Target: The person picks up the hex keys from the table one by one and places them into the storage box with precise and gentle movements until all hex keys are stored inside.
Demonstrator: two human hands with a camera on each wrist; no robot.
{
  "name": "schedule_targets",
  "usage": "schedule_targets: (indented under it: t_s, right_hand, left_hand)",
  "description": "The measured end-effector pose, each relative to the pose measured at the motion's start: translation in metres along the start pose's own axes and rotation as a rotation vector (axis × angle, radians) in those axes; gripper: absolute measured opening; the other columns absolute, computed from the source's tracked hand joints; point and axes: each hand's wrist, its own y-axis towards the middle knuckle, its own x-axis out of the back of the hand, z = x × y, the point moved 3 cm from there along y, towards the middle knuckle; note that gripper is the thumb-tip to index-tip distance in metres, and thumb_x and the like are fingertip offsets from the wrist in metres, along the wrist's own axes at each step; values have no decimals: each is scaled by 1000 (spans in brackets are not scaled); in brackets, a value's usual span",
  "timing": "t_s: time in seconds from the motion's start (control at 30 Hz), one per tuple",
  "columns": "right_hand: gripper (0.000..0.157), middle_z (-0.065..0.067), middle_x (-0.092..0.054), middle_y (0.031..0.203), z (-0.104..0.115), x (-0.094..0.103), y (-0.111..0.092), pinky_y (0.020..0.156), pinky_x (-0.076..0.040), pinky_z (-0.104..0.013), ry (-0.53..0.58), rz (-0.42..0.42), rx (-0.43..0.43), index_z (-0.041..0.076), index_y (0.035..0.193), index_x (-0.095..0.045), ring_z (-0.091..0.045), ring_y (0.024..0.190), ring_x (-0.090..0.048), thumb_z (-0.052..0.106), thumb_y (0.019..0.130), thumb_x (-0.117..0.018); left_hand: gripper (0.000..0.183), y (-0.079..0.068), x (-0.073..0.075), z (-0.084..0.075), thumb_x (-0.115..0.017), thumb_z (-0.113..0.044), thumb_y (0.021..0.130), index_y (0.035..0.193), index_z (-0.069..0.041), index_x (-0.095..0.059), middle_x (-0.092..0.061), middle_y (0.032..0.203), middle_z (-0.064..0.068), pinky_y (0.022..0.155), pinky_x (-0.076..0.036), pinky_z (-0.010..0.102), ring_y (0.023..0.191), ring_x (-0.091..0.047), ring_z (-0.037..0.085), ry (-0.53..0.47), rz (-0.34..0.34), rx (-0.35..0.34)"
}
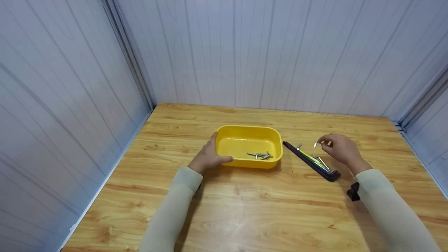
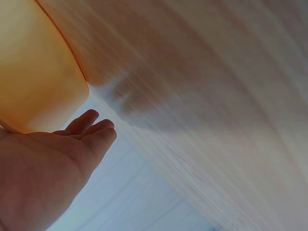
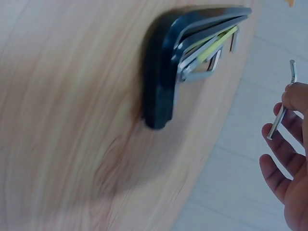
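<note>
A yellow plastic bin [image 1: 245,163] stands on the table with several small metal hex keys [image 1: 264,155] lying in its front right part. My left hand [image 1: 210,154] is spread against the bin's left end, thumb at the front rim; in the left wrist view the fingers of that hand [image 2: 53,163] reach out fairly straight beside the yellow wall. Between thumb and fingertips my right hand [image 1: 339,148] pinches a small bent hex key [image 3: 279,115], raised above the table. Just left of that hand lies a black hex key set [image 1: 311,162], with silver keys and a yellow-green strip along it.
The wood-grain table [image 1: 238,210] meets a pale panelled wall [image 1: 262,52] at the back. Similar panels [image 1: 52,105] rise on the left and right. A small black object [image 1: 353,191] sits at the right sleeve cuff.
</note>
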Motion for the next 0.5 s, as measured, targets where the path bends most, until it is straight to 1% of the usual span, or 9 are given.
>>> schedule_targets:
  t_s: [0.23,0.4,0.5]
  right_hand:
    - [20,-13,-68,93,11,-6,8,72,-50,-48,93,-14,-8,4,103,-71,-28,83,-62,11,92,-56]
    - [19,-13,-67,93,19,-9,13,72,-51,-47,138,-44,18,3,101,-70,-27,82,-62,9,91,-56]
    - [18,-13,-66,93,24,-9,16,72,-51,-47,149,-54,29,3,101,-70,-27,82,-62,9,91,-57]
  left_hand:
    - [119,-1,1,0,-83,-45,67,155,-18,-7,-44,142,11,105,-34,45,117,-48,29,22,-11,12]
    - [119,0,0,0,-84,-42,67,155,-16,-8,-46,139,12,105,-35,44,115,-49,29,-1,-8,-17]
    - [121,1,0,0,-84,-43,66,155,-16,-7,-48,137,11,104,-36,43,114,-50,28,-6,-4,-26]
